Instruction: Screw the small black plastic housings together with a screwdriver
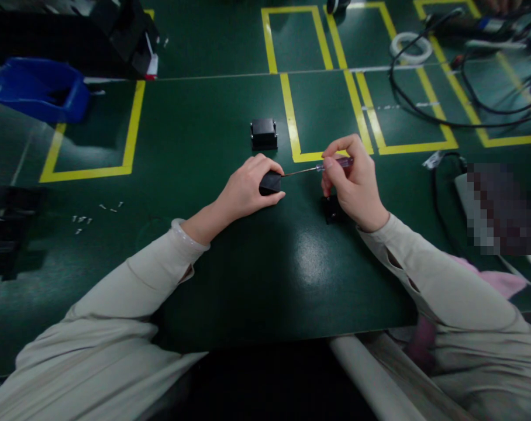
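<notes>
My left hand (252, 184) is closed around a small black plastic block (271, 183) on the green table. In my right hand (353, 181) is a screwdriver (335, 164) with a clear purplish handle, held level. Its thin shaft points left, and the tip meets the right side of the block, near the fingertips of my left hand. Just beyond my left hand sits a second black block (264, 133) with small shiny screws at its sides. A third black part (333, 209) lies under my right hand, partly hidden by it.
Several loose screws (82, 220) lie to the left. Black parts (6, 231) sit at the left edge, below a blue bin (40, 90). Yellow tape (292, 117) marks rectangles on the table. At the right are a black cable (423, 114) and a white tape roll (411, 48).
</notes>
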